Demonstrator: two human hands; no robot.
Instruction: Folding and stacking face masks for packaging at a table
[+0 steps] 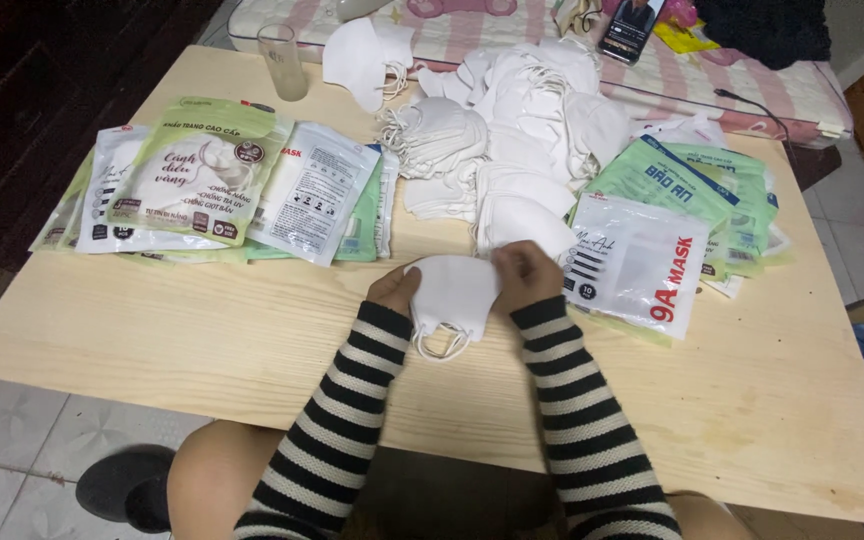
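The left hand and the right hand both hold one white folded fabric face mask just above the near middle of the pale wooden table. The fingers of each hand are closed on the upper edge of the mask, the left hand on its left side and the right hand on its right side. The white ear loops of the mask hang down below it, over the table. Both arms wear sleeves with black and white stripes.

Just behind the hands lies a big loose pile of white face masks, which reaches to the far edge of the table. To the right of the hands, very near the right hand, there is a white plastic packet with red letters, and it lies on a stack of green plastic packets. To the left of the hands, well apart, there is a spread of green and white plastic packets, which overlap each other. A clear drinking glass stands upright near the far left corner of the table. Beyond the table is a mattress with pink and white stripes, and a dark phone lies on it.
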